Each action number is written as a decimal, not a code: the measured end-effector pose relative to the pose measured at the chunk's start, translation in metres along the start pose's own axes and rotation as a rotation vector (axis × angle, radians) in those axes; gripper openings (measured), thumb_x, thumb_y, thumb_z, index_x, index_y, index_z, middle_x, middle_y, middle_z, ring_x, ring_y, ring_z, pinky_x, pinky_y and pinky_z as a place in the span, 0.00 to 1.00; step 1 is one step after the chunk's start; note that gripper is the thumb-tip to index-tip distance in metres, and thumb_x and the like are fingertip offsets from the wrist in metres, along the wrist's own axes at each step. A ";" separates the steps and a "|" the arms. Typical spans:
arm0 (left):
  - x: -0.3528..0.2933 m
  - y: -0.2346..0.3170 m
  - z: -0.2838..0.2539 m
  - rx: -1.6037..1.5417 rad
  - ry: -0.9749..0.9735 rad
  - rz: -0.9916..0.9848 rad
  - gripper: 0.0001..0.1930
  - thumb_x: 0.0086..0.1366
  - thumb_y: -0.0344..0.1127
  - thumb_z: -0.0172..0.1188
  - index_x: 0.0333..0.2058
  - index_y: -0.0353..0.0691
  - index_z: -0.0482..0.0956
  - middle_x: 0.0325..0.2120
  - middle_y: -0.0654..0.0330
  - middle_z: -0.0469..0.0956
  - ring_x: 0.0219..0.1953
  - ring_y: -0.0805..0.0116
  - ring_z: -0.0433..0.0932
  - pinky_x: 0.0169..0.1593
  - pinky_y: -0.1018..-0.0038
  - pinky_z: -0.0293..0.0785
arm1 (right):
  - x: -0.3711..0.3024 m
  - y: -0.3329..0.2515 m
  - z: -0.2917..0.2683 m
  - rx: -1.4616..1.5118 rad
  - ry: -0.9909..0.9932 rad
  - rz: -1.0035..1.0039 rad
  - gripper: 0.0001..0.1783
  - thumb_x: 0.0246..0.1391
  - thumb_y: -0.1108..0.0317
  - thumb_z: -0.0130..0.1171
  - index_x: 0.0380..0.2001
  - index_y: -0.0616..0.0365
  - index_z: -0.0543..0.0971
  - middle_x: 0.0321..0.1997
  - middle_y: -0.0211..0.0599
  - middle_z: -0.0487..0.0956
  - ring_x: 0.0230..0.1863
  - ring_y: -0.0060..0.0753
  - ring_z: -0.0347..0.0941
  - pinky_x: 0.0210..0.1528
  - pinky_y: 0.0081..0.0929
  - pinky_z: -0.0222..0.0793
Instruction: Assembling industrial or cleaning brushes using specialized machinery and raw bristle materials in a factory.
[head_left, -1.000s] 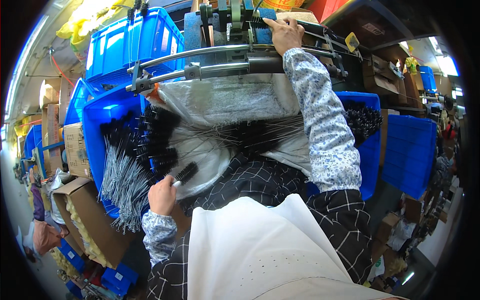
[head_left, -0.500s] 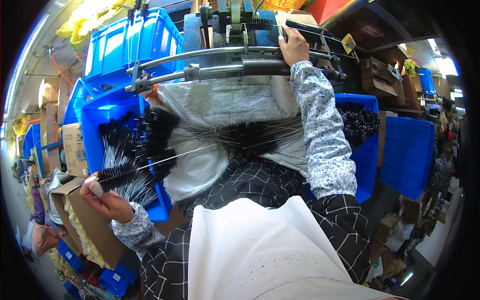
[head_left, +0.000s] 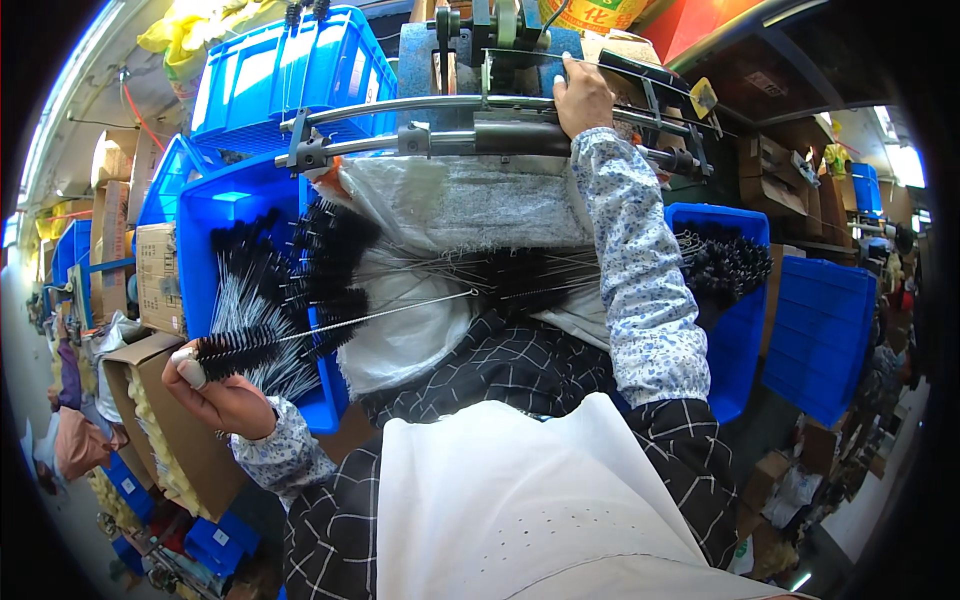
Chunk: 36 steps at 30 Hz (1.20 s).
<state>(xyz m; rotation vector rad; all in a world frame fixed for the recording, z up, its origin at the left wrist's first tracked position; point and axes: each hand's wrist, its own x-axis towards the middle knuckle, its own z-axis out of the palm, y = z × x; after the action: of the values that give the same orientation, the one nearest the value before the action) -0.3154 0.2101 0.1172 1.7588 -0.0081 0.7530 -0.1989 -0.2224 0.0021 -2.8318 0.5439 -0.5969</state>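
Observation:
My left hand (head_left: pixel 228 397) is at the left, its fingers pinched on the bristle end of a black wire bottle brush (head_left: pixel 255 346). The brush's twisted wire stem slants up to the right and ends in a small loop above my lap. My right hand (head_left: pixel 584 97) is at the machine (head_left: pixel 525 135) ahead, fingers closed beside its roller and thin rod; what they grip is hidden. Dark bristles show just left of those fingers. A bundle of black brushes (head_left: pixel 515 275) lies across my lap on white sacking (head_left: pixel 405 320), wire stems pointing both ways.
A blue bin (head_left: pixel 205 215) of black brushes stands at my left, and another blue bin (head_left: pixel 735 385) with brushes at my right. A blue crate (head_left: pixel 290 80) sits behind the left bin. An open cardboard box (head_left: pixel 195 435) is beside my left hand. A blue lid-like panel (head_left: pixel 820 335) stands far right.
The view has shifted slightly, moving the scene right. My left hand still holds the brush, its looped wire end now plainer. My right hand stays at the machine, where the bristles have dropped lower.

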 end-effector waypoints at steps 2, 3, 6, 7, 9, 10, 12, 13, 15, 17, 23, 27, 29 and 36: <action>-0.001 -0.002 0.005 0.002 0.002 0.003 0.11 0.64 0.37 0.38 0.35 0.33 0.63 0.28 0.58 0.66 0.28 0.75 0.67 0.31 0.84 0.66 | 0.000 -0.008 0.003 -0.010 0.019 -0.007 0.18 0.45 0.68 0.51 0.42 0.57 0.72 0.41 0.37 0.73 0.43 0.35 0.68 0.43 0.36 0.62; -0.002 -0.003 0.006 0.002 0.006 0.014 0.11 0.64 0.37 0.38 0.35 0.34 0.63 0.28 0.58 0.66 0.28 0.75 0.67 0.30 0.84 0.66 | 0.000 -0.015 0.005 0.012 0.039 -0.023 0.15 0.45 0.69 0.49 0.40 0.57 0.73 0.39 0.36 0.73 0.42 0.34 0.69 0.41 0.37 0.62; -0.004 0.006 0.027 -0.036 -0.032 -0.002 0.12 0.64 0.38 0.38 0.34 0.34 0.62 0.27 0.58 0.67 0.26 0.75 0.66 0.29 0.84 0.66 | -0.002 -0.037 0.008 -0.018 0.063 -0.019 0.10 0.48 0.70 0.46 0.35 0.56 0.73 0.35 0.35 0.73 0.40 0.32 0.69 0.37 0.37 0.62; -0.006 0.011 0.037 -0.066 -0.071 -0.024 0.12 0.64 0.38 0.38 0.33 0.34 0.62 0.27 0.58 0.67 0.26 0.76 0.66 0.29 0.83 0.66 | -0.001 -0.043 0.010 -0.021 0.037 -0.011 0.10 0.48 0.70 0.46 0.35 0.56 0.73 0.35 0.34 0.73 0.40 0.32 0.69 0.38 0.35 0.61; -0.008 0.013 0.044 -0.081 -0.108 -0.017 0.12 0.64 0.39 0.38 0.32 0.35 0.62 0.27 0.59 0.67 0.25 0.76 0.66 0.29 0.84 0.65 | -0.002 -0.055 0.008 -0.081 -0.007 -0.012 0.10 0.50 0.70 0.45 0.35 0.57 0.73 0.36 0.34 0.73 0.40 0.31 0.69 0.39 0.34 0.60; -0.009 0.014 0.045 -0.069 -0.127 0.000 0.12 0.64 0.39 0.38 0.32 0.35 0.62 0.26 0.59 0.67 0.25 0.76 0.66 0.28 0.84 0.65 | -0.002 -0.056 0.007 -0.101 -0.019 -0.013 0.10 0.50 0.70 0.43 0.35 0.56 0.73 0.36 0.34 0.73 0.40 0.31 0.69 0.39 0.33 0.59; -0.010 0.016 0.046 -0.065 -0.161 0.014 0.12 0.64 0.39 0.38 0.32 0.35 0.62 0.26 0.59 0.67 0.25 0.77 0.66 0.28 0.85 0.64 | -0.003 -0.052 0.006 -0.091 -0.010 -0.024 0.10 0.51 0.70 0.43 0.35 0.56 0.73 0.36 0.34 0.73 0.40 0.30 0.69 0.39 0.33 0.59; -0.010 0.016 0.046 -0.066 -0.162 0.016 0.12 0.64 0.39 0.38 0.32 0.35 0.62 0.26 0.59 0.67 0.25 0.77 0.66 0.28 0.85 0.64 | -0.003 -0.047 0.005 -0.086 -0.002 -0.037 0.11 0.51 0.71 0.42 0.35 0.56 0.73 0.36 0.34 0.73 0.40 0.30 0.69 0.39 0.34 0.59; -0.008 0.014 0.045 -0.043 -0.113 0.012 0.12 0.64 0.39 0.38 0.32 0.35 0.62 0.26 0.59 0.67 0.25 0.77 0.65 0.28 0.85 0.64 | -0.001 -0.032 0.003 -0.099 0.018 -0.041 0.12 0.50 0.70 0.45 0.38 0.56 0.72 0.37 0.33 0.73 0.40 0.30 0.69 0.40 0.36 0.58; -0.006 0.004 0.033 -0.098 -0.118 -0.007 0.09 0.63 0.36 0.40 0.34 0.36 0.64 0.28 0.60 0.68 0.28 0.77 0.66 0.30 0.84 0.65 | 0.000 -0.017 -0.011 -0.087 -0.056 -0.028 0.12 0.48 0.68 0.48 0.38 0.56 0.72 0.38 0.33 0.73 0.40 0.30 0.69 0.42 0.37 0.58; 0.000 -0.018 0.022 -0.232 0.034 -0.117 0.09 0.61 0.33 0.42 0.39 0.36 0.65 0.30 0.60 0.70 0.29 0.77 0.69 0.31 0.85 0.66 | 0.005 0.037 -0.016 -0.085 -0.061 -0.022 0.17 0.46 0.65 0.53 0.42 0.54 0.72 0.42 0.35 0.73 0.45 0.33 0.68 0.45 0.38 0.61; 0.000 -0.018 0.033 -0.307 -0.053 -0.254 0.08 0.62 0.33 0.44 0.36 0.36 0.65 0.30 0.61 0.69 0.31 0.79 0.67 0.34 0.84 0.66 | 0.032 0.081 -0.021 -0.249 0.031 0.002 0.16 0.50 0.54 0.42 0.35 0.47 0.76 0.38 0.36 0.74 0.42 0.39 0.69 0.41 0.37 0.65; 0.000 -0.014 0.048 -0.334 -0.102 -0.239 0.07 0.61 0.33 0.45 0.35 0.37 0.65 0.30 0.62 0.69 0.30 0.80 0.67 0.34 0.84 0.66 | 0.043 0.093 -0.021 -0.204 -0.052 -0.042 0.14 0.51 0.56 0.41 0.36 0.44 0.74 0.37 0.40 0.75 0.42 0.42 0.69 0.43 0.37 0.64; -0.004 -0.028 0.059 -0.355 -0.308 -0.341 0.08 0.61 0.35 0.46 0.37 0.38 0.64 0.30 0.64 0.70 0.28 0.84 0.65 0.31 0.88 0.63 | 0.018 0.109 -0.108 0.086 -0.324 -0.238 0.13 0.51 0.60 0.47 0.34 0.54 0.74 0.32 0.43 0.74 0.35 0.39 0.71 0.36 0.28 0.64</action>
<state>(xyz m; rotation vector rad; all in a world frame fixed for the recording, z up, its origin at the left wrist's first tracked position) -0.2799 0.1669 0.0835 1.4678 -0.0458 0.2123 -0.2634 -0.3410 0.0773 -2.8468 0.1218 -0.1818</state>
